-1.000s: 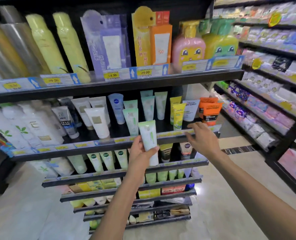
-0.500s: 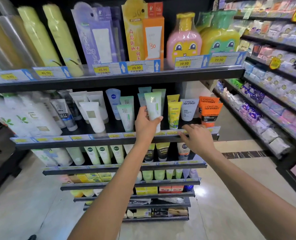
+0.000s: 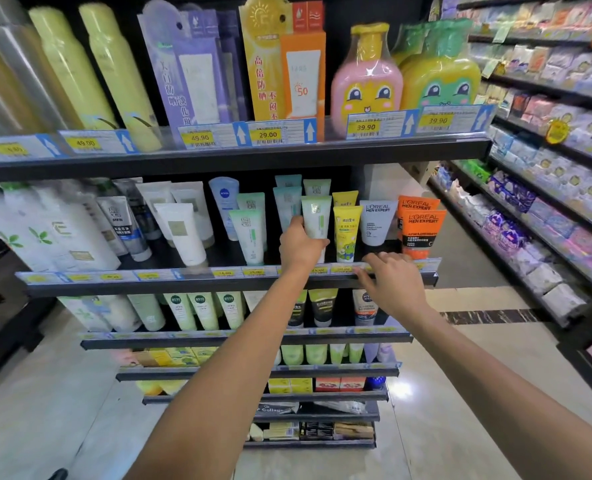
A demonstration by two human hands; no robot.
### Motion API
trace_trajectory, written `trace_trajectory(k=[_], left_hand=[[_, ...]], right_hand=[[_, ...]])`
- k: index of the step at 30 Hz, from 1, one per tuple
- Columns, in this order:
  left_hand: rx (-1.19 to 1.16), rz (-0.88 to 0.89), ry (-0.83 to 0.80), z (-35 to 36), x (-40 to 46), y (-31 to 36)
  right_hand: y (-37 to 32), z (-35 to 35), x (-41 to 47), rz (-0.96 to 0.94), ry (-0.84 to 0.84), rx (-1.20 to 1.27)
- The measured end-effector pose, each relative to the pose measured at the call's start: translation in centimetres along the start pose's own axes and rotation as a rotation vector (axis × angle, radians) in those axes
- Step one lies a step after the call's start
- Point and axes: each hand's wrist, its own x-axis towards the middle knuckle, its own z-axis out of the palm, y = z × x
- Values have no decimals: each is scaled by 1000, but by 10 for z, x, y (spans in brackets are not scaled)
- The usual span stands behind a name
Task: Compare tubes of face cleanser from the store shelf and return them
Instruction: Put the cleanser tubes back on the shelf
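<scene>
My left hand (image 3: 299,245) grips a pale green and white cleanser tube (image 3: 316,218), holding it upright inside the second shelf (image 3: 197,289), in the row beside a yellow tube (image 3: 346,232). A similar green tube (image 3: 249,235) stands just left of it. My right hand (image 3: 393,284) hovers at the shelf's front rail below a white L'Oreal tube (image 3: 375,221), fingers spread and holding nothing.
Orange L'Oreal tubes (image 3: 420,232) stand at the shelf's right end. The top shelf (image 3: 253,157) overhangs with sunscreen boxes (image 3: 284,60) and cartoon bottles (image 3: 367,81). More tubes fill the lower shelves. An aisle of packaged goods (image 3: 547,209) runs along the right.
My left hand has carried the green tube up from in front of the shelf rail and back into the row on the second shelf. My right hand stayed near the rail.
</scene>
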Motion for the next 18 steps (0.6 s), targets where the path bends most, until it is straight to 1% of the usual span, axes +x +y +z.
trace_trajectory(k=[6, 18], left_hand=[[-21, 17, -8, 7, 5, 1], [9, 22, -4, 15, 12, -1]], right_hand=[[0, 0, -1, 8, 17, 6], [-2, 0, -1, 35, -41, -22]])
